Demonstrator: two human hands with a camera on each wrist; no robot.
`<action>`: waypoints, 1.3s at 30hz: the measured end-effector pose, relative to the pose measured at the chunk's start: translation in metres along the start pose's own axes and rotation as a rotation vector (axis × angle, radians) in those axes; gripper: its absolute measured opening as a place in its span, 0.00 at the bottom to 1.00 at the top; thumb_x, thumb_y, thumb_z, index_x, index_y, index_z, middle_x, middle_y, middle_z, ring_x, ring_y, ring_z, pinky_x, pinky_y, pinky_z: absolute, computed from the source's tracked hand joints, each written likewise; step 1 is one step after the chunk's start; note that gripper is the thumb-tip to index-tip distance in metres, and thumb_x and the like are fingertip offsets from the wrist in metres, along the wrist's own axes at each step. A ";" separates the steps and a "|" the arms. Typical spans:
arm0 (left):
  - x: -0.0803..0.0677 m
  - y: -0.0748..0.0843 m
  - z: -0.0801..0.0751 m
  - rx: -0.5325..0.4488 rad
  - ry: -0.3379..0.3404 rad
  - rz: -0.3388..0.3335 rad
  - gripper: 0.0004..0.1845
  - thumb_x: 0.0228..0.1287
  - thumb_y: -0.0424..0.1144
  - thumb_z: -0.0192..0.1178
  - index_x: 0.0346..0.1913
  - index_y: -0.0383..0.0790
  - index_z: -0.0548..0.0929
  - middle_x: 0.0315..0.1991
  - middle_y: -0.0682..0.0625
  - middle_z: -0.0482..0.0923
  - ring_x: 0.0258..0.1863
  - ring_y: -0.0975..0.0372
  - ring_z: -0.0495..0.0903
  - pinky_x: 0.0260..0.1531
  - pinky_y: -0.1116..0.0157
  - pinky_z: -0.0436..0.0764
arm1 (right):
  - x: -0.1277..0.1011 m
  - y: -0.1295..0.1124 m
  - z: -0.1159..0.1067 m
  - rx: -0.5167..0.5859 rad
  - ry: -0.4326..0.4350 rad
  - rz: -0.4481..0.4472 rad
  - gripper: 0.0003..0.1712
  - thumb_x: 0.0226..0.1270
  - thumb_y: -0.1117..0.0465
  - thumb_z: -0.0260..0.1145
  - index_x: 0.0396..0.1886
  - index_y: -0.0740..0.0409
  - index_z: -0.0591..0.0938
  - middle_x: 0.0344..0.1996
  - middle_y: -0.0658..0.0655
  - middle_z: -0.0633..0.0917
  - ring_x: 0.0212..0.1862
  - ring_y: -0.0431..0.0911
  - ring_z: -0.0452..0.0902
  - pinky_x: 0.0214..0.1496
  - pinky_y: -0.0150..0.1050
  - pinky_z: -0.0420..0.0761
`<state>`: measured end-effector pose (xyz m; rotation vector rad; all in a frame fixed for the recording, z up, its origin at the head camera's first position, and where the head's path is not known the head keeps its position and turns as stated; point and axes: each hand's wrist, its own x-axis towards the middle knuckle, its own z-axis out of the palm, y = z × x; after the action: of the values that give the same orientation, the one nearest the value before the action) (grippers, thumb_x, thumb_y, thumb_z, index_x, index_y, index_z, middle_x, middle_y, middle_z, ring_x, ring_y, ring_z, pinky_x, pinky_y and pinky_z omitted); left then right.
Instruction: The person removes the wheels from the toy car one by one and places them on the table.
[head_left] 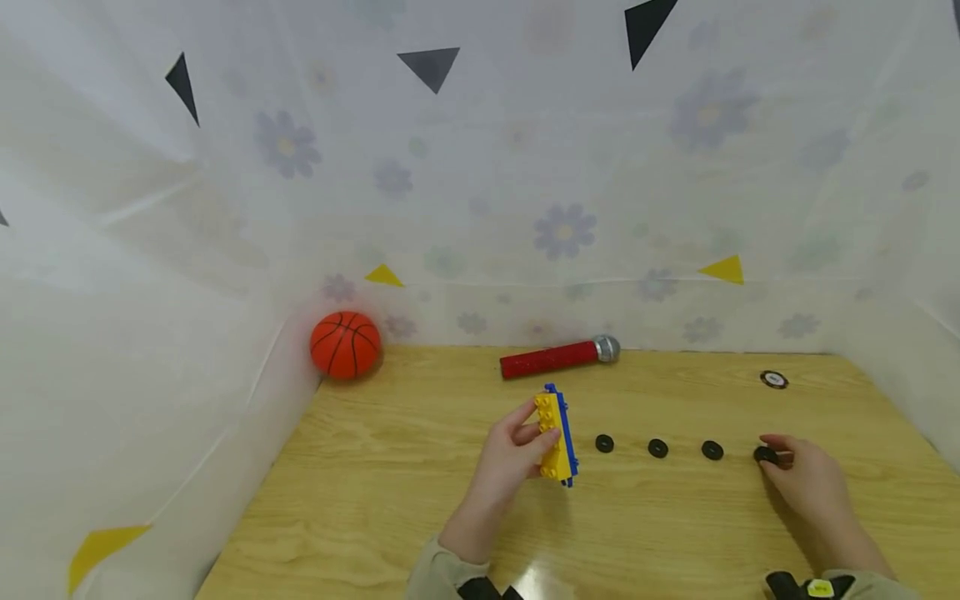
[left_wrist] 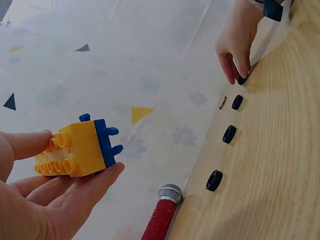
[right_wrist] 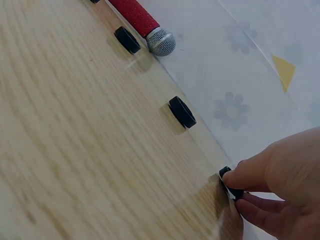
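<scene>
Yellow-and-blue brick block [head_left: 557, 436] up off the wooden table [head_left: 420, 500], left hand [head_left: 510, 458] curled round it, thumb and fingers clamped.

Over at the right hand [head_left: 806, 479], fingertips pinch the last black ring [head_left: 765, 455] in a row of four on the tabletop. That ring's small and smooth — I'd say a light pinch could flick it away towards the red microphone [head_left: 558, 359].

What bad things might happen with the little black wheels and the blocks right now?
The black wheel pinched by the right hand is tiny, so it might slip and roll away. The yellow and blue block rests loosely in the left hand and could drop. The other loose wheels may get knocked.
</scene>
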<state>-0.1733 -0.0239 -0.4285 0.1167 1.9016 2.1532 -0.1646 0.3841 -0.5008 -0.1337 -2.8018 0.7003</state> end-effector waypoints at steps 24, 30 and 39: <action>0.001 0.001 0.000 -0.010 0.001 -0.018 0.33 0.68 0.37 0.64 0.74 0.42 0.66 0.55 0.40 0.83 0.44 0.55 0.87 0.37 0.58 0.89 | 0.000 0.001 -0.002 0.005 0.006 0.028 0.22 0.63 0.69 0.66 0.55 0.75 0.76 0.45 0.81 0.80 0.41 0.70 0.81 0.34 0.58 0.82; 0.003 0.000 0.000 0.003 -0.025 -0.028 0.33 0.68 0.38 0.63 0.74 0.43 0.66 0.56 0.41 0.83 0.45 0.56 0.87 0.39 0.59 0.88 | -0.003 -0.013 -0.012 0.036 0.067 0.003 0.22 0.65 0.68 0.65 0.58 0.73 0.76 0.49 0.81 0.77 0.41 0.71 0.81 0.32 0.56 0.84; 0.003 -0.003 0.001 0.010 -0.029 -0.024 0.33 0.68 0.38 0.63 0.74 0.43 0.66 0.56 0.41 0.82 0.45 0.56 0.87 0.39 0.59 0.88 | 0.001 -0.043 -0.022 0.057 0.172 -0.094 0.24 0.64 0.67 0.69 0.59 0.68 0.78 0.50 0.75 0.81 0.44 0.65 0.79 0.27 0.18 0.72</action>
<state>-0.1760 -0.0217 -0.4313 0.1253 1.8881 2.1157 -0.1611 0.3560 -0.4614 -0.0492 -2.6041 0.7104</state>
